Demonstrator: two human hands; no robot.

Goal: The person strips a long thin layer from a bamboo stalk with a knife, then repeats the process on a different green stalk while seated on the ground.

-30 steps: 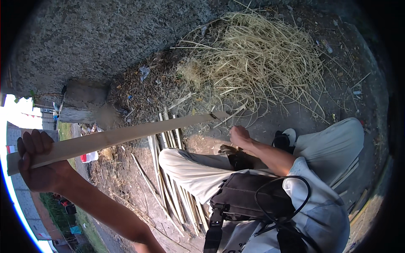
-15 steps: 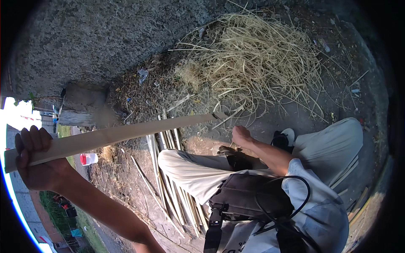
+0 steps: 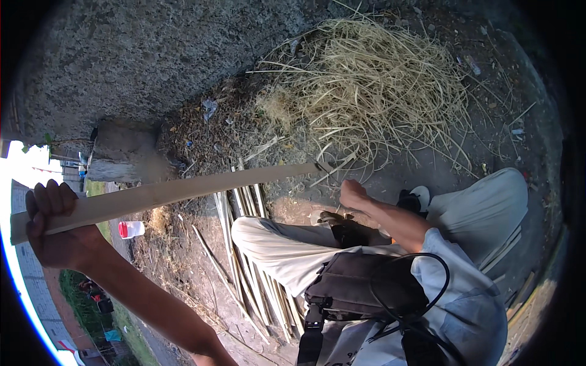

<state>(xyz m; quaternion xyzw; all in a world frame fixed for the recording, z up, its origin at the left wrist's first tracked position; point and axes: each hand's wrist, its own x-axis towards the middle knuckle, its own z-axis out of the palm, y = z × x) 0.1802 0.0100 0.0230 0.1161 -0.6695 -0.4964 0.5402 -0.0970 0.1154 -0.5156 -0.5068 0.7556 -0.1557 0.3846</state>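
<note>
A long, flat, pale bamboo slat [image 3: 165, 193] reaches from the left edge toward the middle of the head view. My left hand [image 3: 52, 213] is wrapped round its near-left end, with the arm stretched out. At the other end of the slat a small dark mark shows. My right hand [image 3: 353, 195] is closed in a fist just below that end, in front of my knees. What the right hand holds, if anything, is hidden. A large heap of thin curled bamboo shavings [image 3: 378, 85] lies on the ground beyond it.
Several split bamboo strips [image 3: 262, 287] lie under and beside my bent leg. A clear container with a red lid [image 3: 131, 229] stands at the left. Beyond are a rough grey wall [image 3: 183, 49] and a block [image 3: 122, 149]. A black bag [image 3: 366, 287] sits against my body.
The whole view has shifted slightly. Both hands and the slat keep nearly the same places relative to each other, with my left hand still gripping the slat.
</note>
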